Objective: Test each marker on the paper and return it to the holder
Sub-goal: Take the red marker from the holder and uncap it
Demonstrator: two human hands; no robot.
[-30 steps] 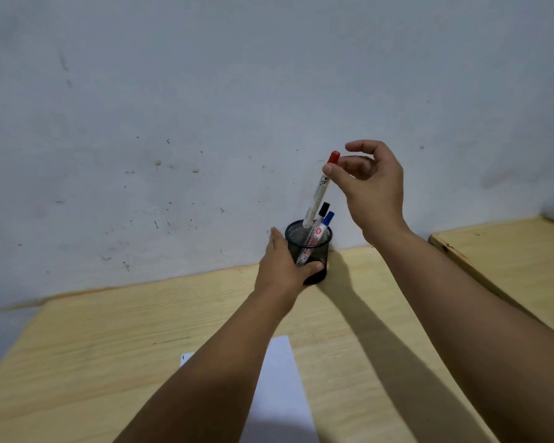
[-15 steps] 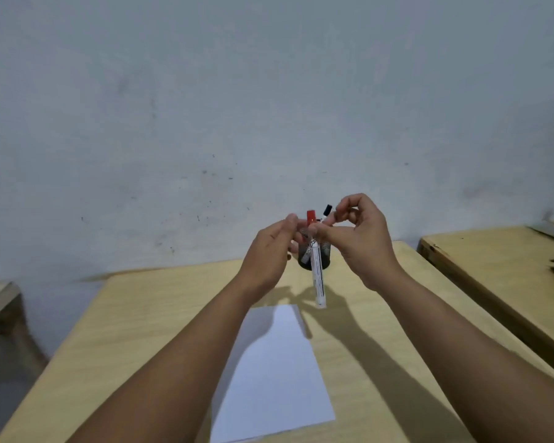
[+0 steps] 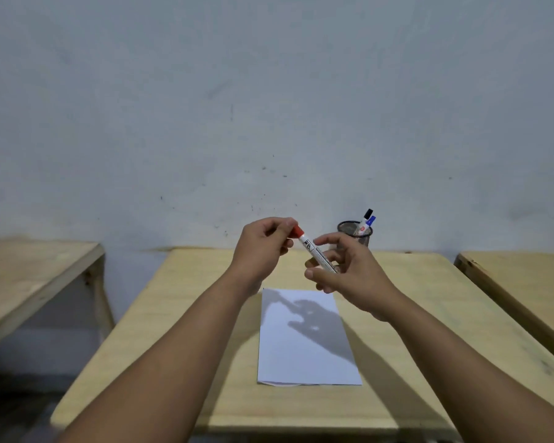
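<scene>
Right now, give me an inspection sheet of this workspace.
Surface: wooden table, white paper lying flat on it.
Job's things: red-capped marker held above the paper, cap on; mesh holder at the far edge holds a black-capped marker and a blue-capped marker.
Clutter: nothing seen.
Grippers: left hand pinches the red cap; right hand holds the barrel.
Cables: nothing seen.
Surroundings: grey wall; another wooden table on each side.

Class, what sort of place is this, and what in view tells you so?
Probably a plain classroom or study room: bare wooden desks in a row against a scuffed wall, a white paper sheet, and a mesh holder of markers.
</scene>
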